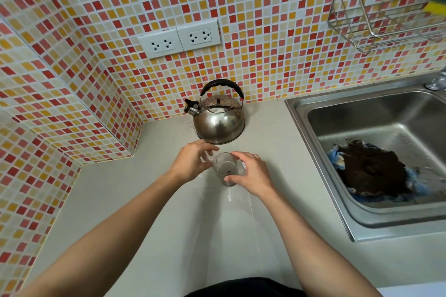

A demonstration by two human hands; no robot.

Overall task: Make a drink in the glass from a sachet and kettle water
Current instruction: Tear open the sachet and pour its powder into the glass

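- Glass (225,169) sits upright on the counter (149,200), just in front of the kettle and well left of the sink; both hands flank it. More on it comes last, by size.
- Wall (96,31) of red, orange and cream mosaic tiles wraps the corner behind the counter, with two white sockets (179,39) above the kettle.
- Sink (362,128), steel, lies to the right; a dark mass on a blue cloth (374,171) rests in its basin.
- Wire rack (376,26) hangs on the wall at upper right, a yellow sponge at its edge.
- Kettle (218,118), steel with a black handle, stands near the wall, spout pointing left.
- Left hand (190,164) curls beside the glass's left rim, fingers bent; whether they pinch anything cannot be told.
- Right hand (251,173) wraps the glass's right side, thumb low on its wall.
- Glass contents are too blurred to tell.
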